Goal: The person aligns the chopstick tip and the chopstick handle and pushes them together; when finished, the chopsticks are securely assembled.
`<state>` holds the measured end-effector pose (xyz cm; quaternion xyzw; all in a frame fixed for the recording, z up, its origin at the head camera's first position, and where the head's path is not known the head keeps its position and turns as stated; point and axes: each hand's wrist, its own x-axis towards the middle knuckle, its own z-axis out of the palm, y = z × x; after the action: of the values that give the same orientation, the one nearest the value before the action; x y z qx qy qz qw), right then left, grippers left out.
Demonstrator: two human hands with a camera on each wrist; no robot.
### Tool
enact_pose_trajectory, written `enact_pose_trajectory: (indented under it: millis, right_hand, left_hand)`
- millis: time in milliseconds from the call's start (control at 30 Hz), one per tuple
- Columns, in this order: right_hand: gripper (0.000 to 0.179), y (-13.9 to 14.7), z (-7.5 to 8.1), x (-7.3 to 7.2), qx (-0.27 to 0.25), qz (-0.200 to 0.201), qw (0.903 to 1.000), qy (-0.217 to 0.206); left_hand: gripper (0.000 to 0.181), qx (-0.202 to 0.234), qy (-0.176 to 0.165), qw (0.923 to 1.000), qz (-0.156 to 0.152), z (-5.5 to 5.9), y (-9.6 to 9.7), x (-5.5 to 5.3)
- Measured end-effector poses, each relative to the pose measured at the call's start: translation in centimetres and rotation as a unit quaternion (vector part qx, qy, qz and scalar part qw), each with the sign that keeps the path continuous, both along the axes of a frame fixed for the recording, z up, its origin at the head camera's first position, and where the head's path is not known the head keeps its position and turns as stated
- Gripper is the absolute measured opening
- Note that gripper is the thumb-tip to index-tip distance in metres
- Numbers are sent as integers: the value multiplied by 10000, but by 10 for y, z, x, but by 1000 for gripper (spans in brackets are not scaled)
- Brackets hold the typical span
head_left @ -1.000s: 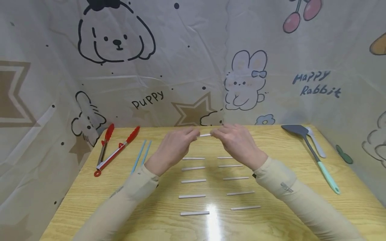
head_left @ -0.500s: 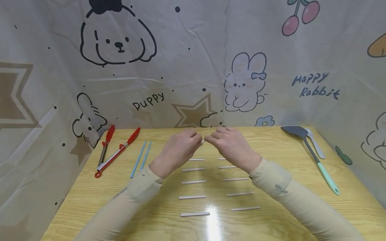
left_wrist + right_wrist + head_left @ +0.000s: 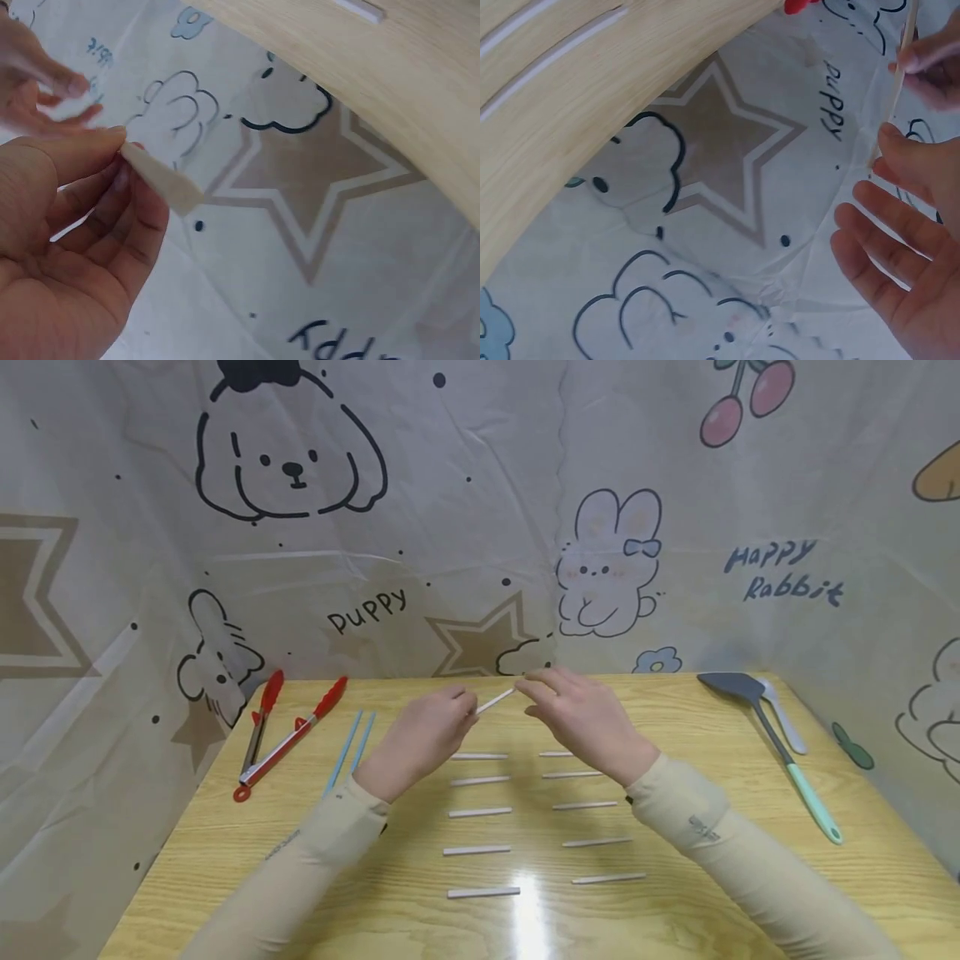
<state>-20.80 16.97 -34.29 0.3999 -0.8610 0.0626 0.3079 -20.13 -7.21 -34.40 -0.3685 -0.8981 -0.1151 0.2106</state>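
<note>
A slim pale wooden stick [image 3: 496, 701], thin like a chopstick, is held over the back of the table, slanting up to the right. My left hand [image 3: 426, 737] pinches its lower end between thumb and fingers; the left wrist view shows a blunt end of the stick [image 3: 174, 187] jutting from the fingertips. At the other end, my right hand [image 3: 588, 718] pinches it by thumb and index finger, with the other fingers spread in the right wrist view. Similar short sticks [image 3: 480, 812] lie below in a left column, with thinner sticks [image 3: 585, 806] in a right column.
Red-tipped tongs [image 3: 288, 747] and two light blue sticks [image 3: 347, 747] lie on the left of the table [image 3: 360, 902]. At the right are a dark spatula [image 3: 772, 727] with a mint handle and a pale utensil [image 3: 785, 718]. A printed cloth [image 3: 465, 510] hangs behind.
The hands came together, mostly covering the stick, then drew apart again. The stick has gone from nearly level to slanting up to the right. The sticks on the table have stayed put.
</note>
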Motion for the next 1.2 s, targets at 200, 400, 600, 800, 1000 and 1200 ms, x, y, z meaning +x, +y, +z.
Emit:
enact_pose_trajectory:
  millis: [200, 400, 600, 800, 1000, 1200]
  right_hand:
    - [34, 11, -7, -3, 131, -226, 9992, -297]
    - [31, 19, -19, -5, 327, -428, 9972, -517]
    - [31, 23, -29, -6, 676, -682, 9909, -941]
    - [30, 26, -36, -7, 923, -861, 9843, -1236]
    - [29, 27, -42, -8, 1161, -1059, 9730, -1688]
    - [27, 30, -49, -12, 1190, -1181, 9650, -2016]
  left_hand:
    - [15, 399, -1146, 9907, 607, -4, -17, -10]
    - [16, 645, -2019, 9692, 1255, -18, -37, -25]
    - [16, 754, -2447, 9523, 1661, -32, -59, -40]
    - [18, 779, -2843, 9353, 1959, -41, -74, -48]
    - [12, 653, -3049, 9258, 2137, -49, -82, -51]
    - [14, 432, -2961, 9288, 2185, -57, -89, -54]
